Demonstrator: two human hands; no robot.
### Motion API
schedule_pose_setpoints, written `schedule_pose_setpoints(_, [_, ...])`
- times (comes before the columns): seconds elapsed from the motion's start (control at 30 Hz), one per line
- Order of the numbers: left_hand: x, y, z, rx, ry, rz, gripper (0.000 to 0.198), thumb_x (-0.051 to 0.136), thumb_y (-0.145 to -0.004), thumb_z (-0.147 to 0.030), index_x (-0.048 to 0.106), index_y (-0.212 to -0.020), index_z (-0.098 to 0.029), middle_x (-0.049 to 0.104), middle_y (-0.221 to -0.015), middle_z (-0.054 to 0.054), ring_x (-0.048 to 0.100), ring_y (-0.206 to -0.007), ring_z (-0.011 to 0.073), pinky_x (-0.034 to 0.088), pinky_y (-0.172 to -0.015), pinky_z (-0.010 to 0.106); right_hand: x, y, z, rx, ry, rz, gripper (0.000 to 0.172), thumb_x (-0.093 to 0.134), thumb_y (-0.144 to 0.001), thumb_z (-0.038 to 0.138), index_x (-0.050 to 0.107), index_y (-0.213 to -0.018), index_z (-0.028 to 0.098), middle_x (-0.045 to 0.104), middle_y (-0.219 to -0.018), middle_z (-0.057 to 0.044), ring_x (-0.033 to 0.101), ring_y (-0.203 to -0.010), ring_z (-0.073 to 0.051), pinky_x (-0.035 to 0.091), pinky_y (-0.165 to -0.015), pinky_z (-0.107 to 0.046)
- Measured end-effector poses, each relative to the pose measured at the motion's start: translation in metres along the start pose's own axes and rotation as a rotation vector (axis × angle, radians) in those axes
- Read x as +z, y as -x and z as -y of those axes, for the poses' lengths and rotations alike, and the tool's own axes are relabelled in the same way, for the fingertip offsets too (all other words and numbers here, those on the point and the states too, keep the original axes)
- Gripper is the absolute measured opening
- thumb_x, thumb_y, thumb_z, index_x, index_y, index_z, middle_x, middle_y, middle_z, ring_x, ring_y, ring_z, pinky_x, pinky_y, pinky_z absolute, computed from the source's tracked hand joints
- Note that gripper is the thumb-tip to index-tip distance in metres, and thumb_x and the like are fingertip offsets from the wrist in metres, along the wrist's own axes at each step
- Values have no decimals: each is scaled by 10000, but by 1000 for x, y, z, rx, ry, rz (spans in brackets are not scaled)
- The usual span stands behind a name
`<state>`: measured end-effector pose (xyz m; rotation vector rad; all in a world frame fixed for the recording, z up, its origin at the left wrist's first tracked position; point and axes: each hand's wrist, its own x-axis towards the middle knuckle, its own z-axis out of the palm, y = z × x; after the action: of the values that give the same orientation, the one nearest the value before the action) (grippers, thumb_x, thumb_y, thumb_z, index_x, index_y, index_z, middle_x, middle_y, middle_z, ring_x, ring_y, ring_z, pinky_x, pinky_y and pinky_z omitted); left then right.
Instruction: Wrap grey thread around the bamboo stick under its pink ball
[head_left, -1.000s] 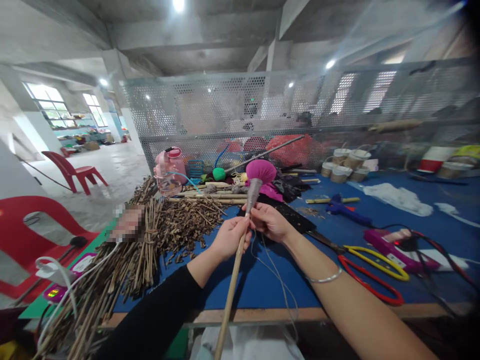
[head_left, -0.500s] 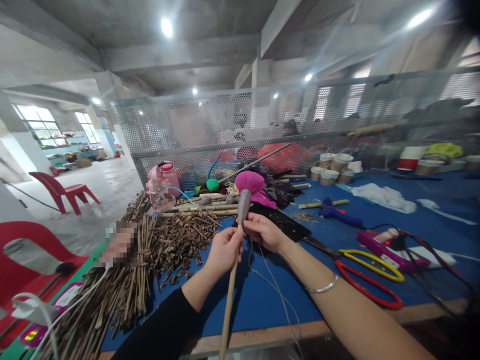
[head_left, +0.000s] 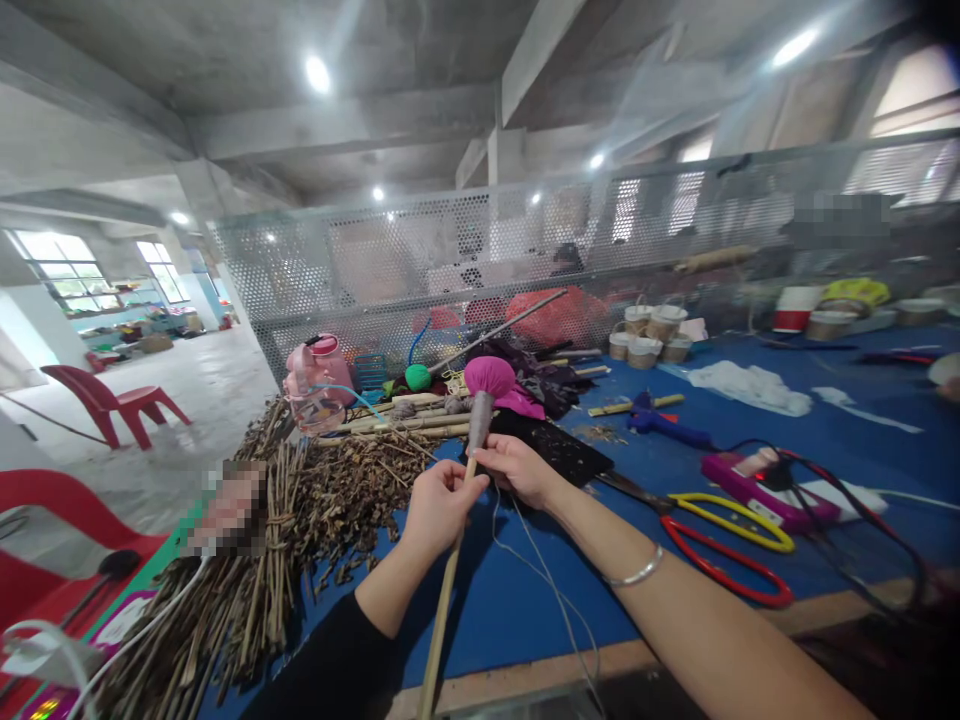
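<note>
A pale wooden stick (head_left: 441,620) slants up from the table's front edge, its upper end wrapped in grey thread (head_left: 480,422). My left hand (head_left: 439,508) is closed around the stick just below the wrapping, thumb laid across it. The fingers of my right hand (head_left: 521,470) pinch at the lower end of the grey wrapping, from which loose thread (head_left: 555,590) trails down to the table edge. Just behind the wrapped tip shows a bright pink rounded bundle (head_left: 489,377); whether it is joined to the stick I cannot tell.
Bundled dry stalks (head_left: 255,560) lie left on the blue tabletop (head_left: 517,630). Large shears with red and yellow handles (head_left: 727,520), a blue glue gun (head_left: 667,425) and a purple power strip (head_left: 772,490) are to the right. A perforated metal screen (head_left: 375,240) stands behind.
The view has shifted slightly, moving the scene left. My left hand sits a little lower on the stick with its thumb stretched across, and the stick leans more. My right hand keeps its pinch.
</note>
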<state>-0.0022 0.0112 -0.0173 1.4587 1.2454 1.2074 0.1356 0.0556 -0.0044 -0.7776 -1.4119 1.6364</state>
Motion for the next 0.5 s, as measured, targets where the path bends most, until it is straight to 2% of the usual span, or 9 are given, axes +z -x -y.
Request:
schedule_pose_setpoints(0.1, [0, 2, -6, -47, 34, 8, 337, 590, -700, -481, 501, -677, -157, 474, -439, -62, 425, -308, 62, 285, -325, 173, 3, 0, 2, -64, 9, -14, 375, 673, -660, 470, 499, -725, 144, 347, -437, 102, 191, -347, -20, 74, -354, -210])
schedule_pose_setpoints(0.2, [2, 4, -10, -62, 175, 63, 377, 552, -712, -522, 534, -753, -147, 497, -452, -53, 432, -305, 68, 291, -318, 175, 4, 0, 3, -133, 0, -15, 383, 629, -696, 505, 517, -738, 141, 344, -438, 98, 194, -353, -25, 85, -355, -207])
schedule_pose_setpoints(0.37, [7, 5, -5, -126, 395, 177, 476, 528, -702, -576, 551, -864, -128, 570, -529, -16, 434, -313, 67, 296, -326, 186, 0, -2, -2, -62, -46, 47, 417, 627, -689, 504, 535, -856, 133, 497, -480, 57, 224, -321, -25, 80, -348, -203])
schedule_pose_setpoints(0.5, [7, 4, 0, -142, 285, 187, 487, 480, -715, -616, 522, -829, -144, 554, -497, -15, 453, -337, 89, 291, -344, 193, -1, -4, -5, -30, -2, 24, 372, 646, -677, 480, 506, -714, 138, 465, -436, 63, 223, -319, -21, 78, -350, -210])
